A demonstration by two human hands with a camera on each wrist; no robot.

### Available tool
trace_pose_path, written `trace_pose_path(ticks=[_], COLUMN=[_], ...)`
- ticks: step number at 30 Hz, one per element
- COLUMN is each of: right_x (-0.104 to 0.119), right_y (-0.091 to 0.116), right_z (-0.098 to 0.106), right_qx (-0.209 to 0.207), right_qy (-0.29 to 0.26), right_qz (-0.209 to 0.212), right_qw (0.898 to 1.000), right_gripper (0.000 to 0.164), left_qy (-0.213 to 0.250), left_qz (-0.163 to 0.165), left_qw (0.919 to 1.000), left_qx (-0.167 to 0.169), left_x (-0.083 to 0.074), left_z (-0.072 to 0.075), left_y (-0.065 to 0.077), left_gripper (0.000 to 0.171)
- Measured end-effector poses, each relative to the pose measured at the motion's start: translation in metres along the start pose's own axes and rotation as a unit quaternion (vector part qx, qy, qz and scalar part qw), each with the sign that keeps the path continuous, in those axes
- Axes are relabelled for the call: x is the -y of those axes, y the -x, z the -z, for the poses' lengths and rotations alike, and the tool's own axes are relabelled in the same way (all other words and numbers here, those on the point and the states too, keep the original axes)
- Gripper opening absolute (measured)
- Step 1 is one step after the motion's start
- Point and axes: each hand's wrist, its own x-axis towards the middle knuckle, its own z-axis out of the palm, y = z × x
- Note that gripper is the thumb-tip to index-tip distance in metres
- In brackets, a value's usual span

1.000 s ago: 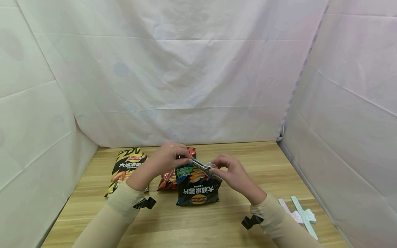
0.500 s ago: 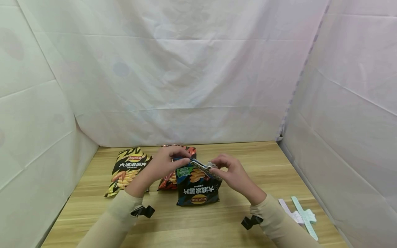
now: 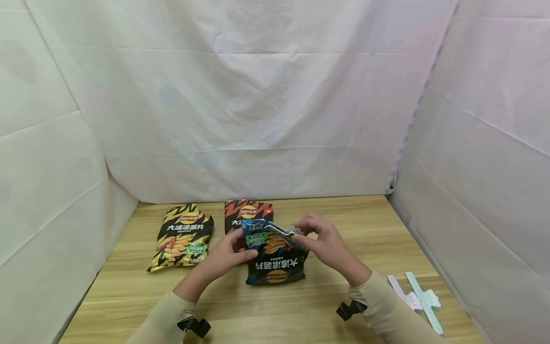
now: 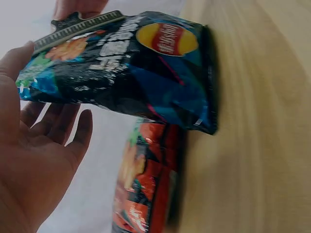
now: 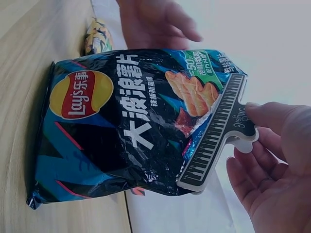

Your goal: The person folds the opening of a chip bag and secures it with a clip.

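A dark blue bag of Lay's chips (image 3: 275, 263) stands upside down on the table, its lettering inverted in the head view. A bag clip with a piano-key pattern (image 5: 211, 136) lies slantwise across its upper end. My right hand (image 3: 324, 241) pinches the clip's handle between thumb and fingers. At the bag's left side is my left hand (image 3: 227, 253), thumb in front and fingers partly hidden behind. In the left wrist view its fingers (image 4: 58, 124) are loosely bent beside the bag, not closed round it. Whether they touch it I cannot tell.
A red-and-black chip bag (image 3: 240, 210) lies behind the blue one. Further left lies a yellow-and-black chip bag (image 3: 182, 234). Near the right edge of the wooden table (image 3: 275, 315) are a mint clip (image 3: 423, 301) and a lilac clip (image 3: 404, 294). White cloth (image 3: 258, 105) encloses the back and sides.
My left hand has let go of the clip's left end and moved down and left beside the blue bag. The right hand stays on the clip. More of the red bag shows.
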Motion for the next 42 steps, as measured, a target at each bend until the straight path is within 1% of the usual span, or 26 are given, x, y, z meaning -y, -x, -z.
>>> trace_pose_path(ticks=[2, 3, 6, 11, 14, 16, 19, 23, 28, 31, 36, 39, 42], right_x=[0.000, 0.000, 0.001, 0.001, 0.002, 0.003, 0.005, 0.008, 0.005, 0.005, 0.006, 0.007, 0.007], right_y=[0.000, 0.000, 0.001, 0.002, 0.003, 0.005, 0.007, 0.010, 0.011, 0.011, 0.012, 0.012, 0.012], right_z=[0.000, 0.000, 0.000, 0.000, 0.001, 0.001, 0.002, 0.002, 0.001, 0.001, 0.001, 0.001, 0.000], right_qx=[0.000, 0.001, 0.002, 0.007, 0.014, 0.022, 0.040, 0.059, 0.068, 0.069, 0.067, 0.063, 0.061], right_qy=[0.000, -0.001, -0.001, 0.001, -0.001, 0.001, 0.008, 0.016, 0.018, 0.019, 0.025, 0.029, 0.031], right_qz=[0.002, 0.002, 0.007, 0.031, 0.043, 0.043, 0.032, 0.024, 0.035, 0.042, 0.048, 0.049, 0.054], right_qw=[1.000, 1.000, 1.000, 0.999, 0.999, 0.999, 0.999, 0.998, 0.997, 0.997, 0.996, 0.996, 0.996], right_gripper=[0.017, 0.017, 0.017, 0.018, 0.018, 0.017, 0.016, 0.016, 0.018, 0.018, 0.016, 0.016, 0.017], left_qy=[0.008, 0.005, -0.002, -0.009, -0.030, -0.040, -0.043, -0.048, -0.060, -0.064, -0.069, -0.073, -0.075], left_qz=[0.007, 0.010, 0.021, 0.038, 0.050, 0.058, 0.060, 0.064, 0.073, 0.071, 0.064, 0.056, 0.056], left_qw=[0.9999, 0.9999, 0.9996, 0.9990, 0.9981, 0.9973, 0.9970, 0.9967, 0.9953, 0.9952, 0.9955, 0.9956, 0.9955], left_qx=[0.009, 0.012, 0.021, 0.021, 0.018, 0.020, 0.022, 0.017, 0.020, 0.021, 0.012, 0.012, 0.017], left_x=[0.004, 0.007, 0.014, 0.026, 0.035, 0.039, 0.045, 0.050, 0.052, 0.053, 0.055, 0.057, 0.059], left_z=[-0.002, -0.003, -0.006, -0.014, -0.019, -0.023, -0.027, -0.032, -0.038, -0.040, -0.041, -0.041, -0.043], left_y=[0.003, 0.005, 0.009, 0.013, 0.016, 0.017, 0.018, 0.017, 0.017, 0.016, 0.015, 0.013, 0.012], left_gripper=[0.070, 0.075, 0.081, 0.077, 0.077, 0.077, 0.076, 0.078, 0.080, 0.080, 0.079, 0.077, 0.076])
